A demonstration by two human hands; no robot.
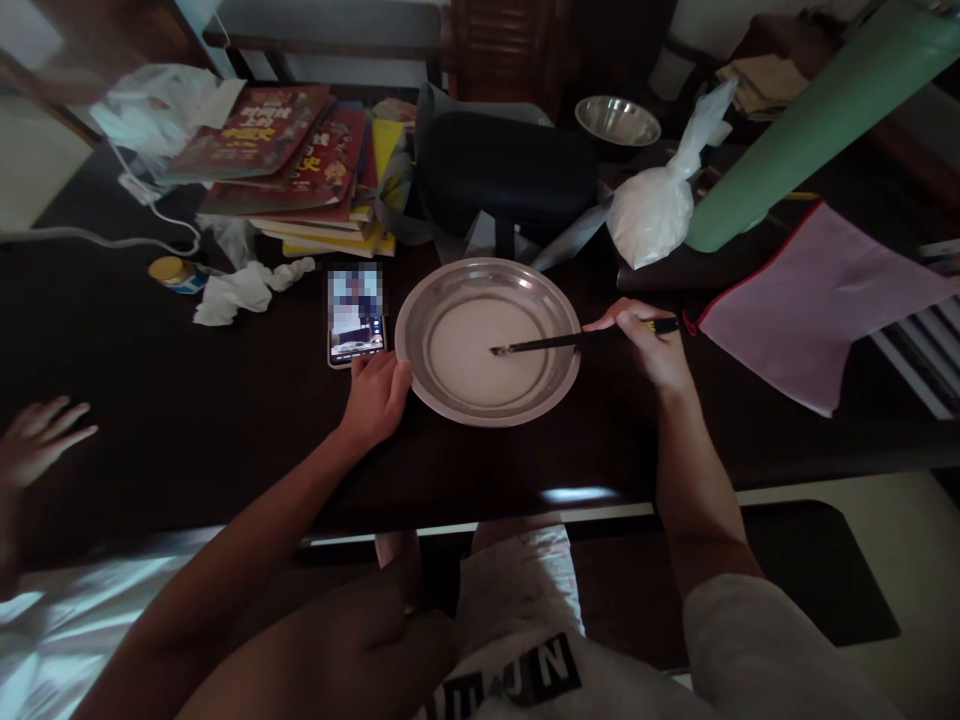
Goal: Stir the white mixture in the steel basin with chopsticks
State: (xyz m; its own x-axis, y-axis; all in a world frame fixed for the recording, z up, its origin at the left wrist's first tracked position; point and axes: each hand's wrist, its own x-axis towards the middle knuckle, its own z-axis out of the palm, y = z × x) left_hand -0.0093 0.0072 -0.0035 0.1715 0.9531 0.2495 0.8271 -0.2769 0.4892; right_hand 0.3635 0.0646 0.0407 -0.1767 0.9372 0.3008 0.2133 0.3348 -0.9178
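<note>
A round metal basin sits on the dark table in front of me, a pale whitish mixture covering its bottom. My left hand is closed at the basin's left rim, its thumb against the edge and its curled fingers beside the lower end of a phone. In my right hand are black chopsticks with gold marks near the upper end. They slant over the right rim, and their tips, with whitish stuff on them, meet the mixture near the middle.
Another person's hand is at the far left. Crumpled tissue, a small jar and stacked books lie left. Behind are a black case and small metal bowl; right, a tied white bag, green cylinder and pink folder.
</note>
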